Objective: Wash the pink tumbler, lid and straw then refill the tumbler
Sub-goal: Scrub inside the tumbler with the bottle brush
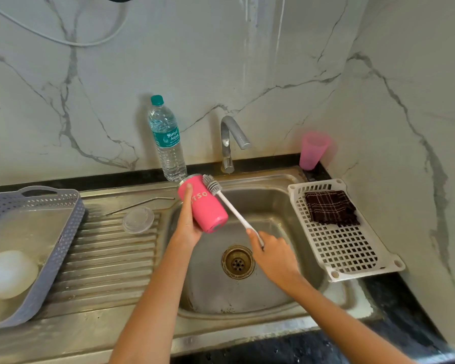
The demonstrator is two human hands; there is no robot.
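Two bare hands work over a steel sink (286, 195) as I watch through the head camera. My count: one pink tumbler (205, 206), one bottle brush (221, 195), one clear lid (138, 219), one metal straw (139, 204), one water bottle (167, 143), one pink plastic cup (313, 151).

I see the left hand (188, 224) wrapped around the tumbler, fingers closed on its side, holding it tilted above the basin with its open steel rim toward the back wall and its base toward the camera. White lettering runs along the pink body. The right hand (269, 245) grips the white handle of the brush, fingers curled tight; the grey bristle head sits just beside the tumbler's rim.

Lid and straw lie on the ribbed drainboard (111, 258), left of the basin, near each other. One grey basket (50, 248) rests at far left; one white rack (347, 248) at right carries a dark checked cloth (329, 206). One chrome tap (230, 143) stands behind, against white marble-patterned walls (247, 74).
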